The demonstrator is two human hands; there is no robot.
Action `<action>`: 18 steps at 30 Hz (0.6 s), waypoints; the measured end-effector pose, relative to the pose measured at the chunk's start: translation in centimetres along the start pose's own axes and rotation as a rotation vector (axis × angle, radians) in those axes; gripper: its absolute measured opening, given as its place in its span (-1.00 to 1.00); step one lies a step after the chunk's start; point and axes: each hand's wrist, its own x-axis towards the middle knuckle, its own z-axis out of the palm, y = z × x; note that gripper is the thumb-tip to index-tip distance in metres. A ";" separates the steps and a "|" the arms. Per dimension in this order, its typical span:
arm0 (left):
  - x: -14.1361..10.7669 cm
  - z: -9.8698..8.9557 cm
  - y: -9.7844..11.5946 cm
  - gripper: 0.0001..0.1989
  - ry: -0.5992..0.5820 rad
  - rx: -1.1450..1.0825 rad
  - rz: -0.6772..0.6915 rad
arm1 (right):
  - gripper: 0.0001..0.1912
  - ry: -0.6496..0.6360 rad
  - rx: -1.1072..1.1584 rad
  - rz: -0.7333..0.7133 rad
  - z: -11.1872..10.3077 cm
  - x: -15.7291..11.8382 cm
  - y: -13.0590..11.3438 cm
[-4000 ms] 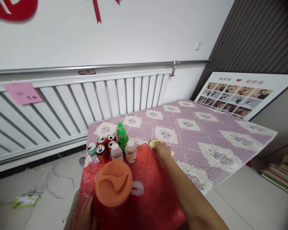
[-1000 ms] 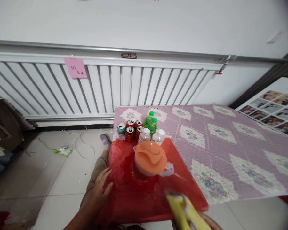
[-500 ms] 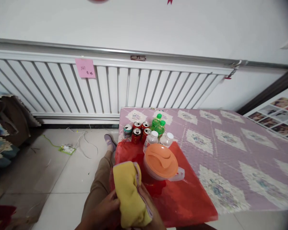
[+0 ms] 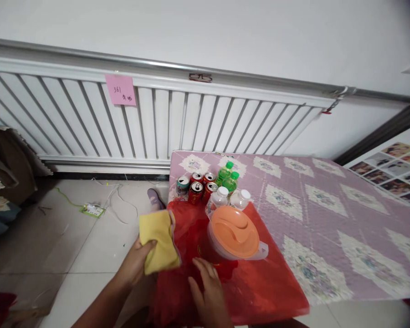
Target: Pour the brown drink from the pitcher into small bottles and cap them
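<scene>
"The yellow cloth (image 4: 159, 234) has shifted left since the earlier frame, and the right hand (image 4: 210, 291) has let go of it."

"So which hand has it?"

"The left hand (image 4: 136, 258), pinching it between thumb and fingers at the left edge of the red sheet (image 4: 273, 291)."

"And the right fingers?"

"Spread and holding nothing, over the sheet near the orange-lidded pitcher (image 4: 235, 233); whether they touch the sheet, one cannot tell. Beyond the pitcher, cans (image 4: 195, 194) and green-capped bottles (image 4: 230, 184) stand on the counter (image 4: 314, 200)."

Head-worn view, forward and down; hands (image 4: 135, 262) (image 4: 210, 289) near, radiator (image 4: 177, 120) beyond; upper right corner perhaps vignetted
</scene>
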 end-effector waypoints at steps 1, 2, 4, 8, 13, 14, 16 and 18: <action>1.1 -0.1 1.1 -0.50 -0.004 0.087 0.082 | -0.56 0.003 -0.138 -0.026 0.1 -0.2 0.8; 2.3 0.0 2.1 -0.52 -0.019 0.214 0.185 | -0.53 -0.014 -0.255 -0.038 0.2 -0.4 1.3; 4.6 0.8 3.6 -0.55 -0.010 0.533 0.453 | -0.47 -0.065 -0.431 -0.038 0.6 -0.7 1.8; 8.4 4.3 4.5 -0.45 -0.128 1.188 0.839 | -0.45 -0.184 -0.595 -0.013 1.0 -0.6 1.1; 11.5 8.4 2.5 -0.58 -0.312 1.646 0.944 | -0.48 -0.277 -0.607 0.061 0.5 -0.4 0.2; 12.0 8.7 2.0 -0.59 -0.347 1.732 0.954 | -0.50 -0.279 -0.605 0.066 0.5 -0.5 0.2; 12.7 8.5 1.4 -0.61 -0.392 1.823 0.960 | -0.54 -0.280 -0.607 0.070 0.5 -0.5 0.2; 13.3 7.5 1.4 -0.64 -0.402 1.846 0.953 | -0.57 -0.280 -0.614 0.080 0.5 -0.7 0.3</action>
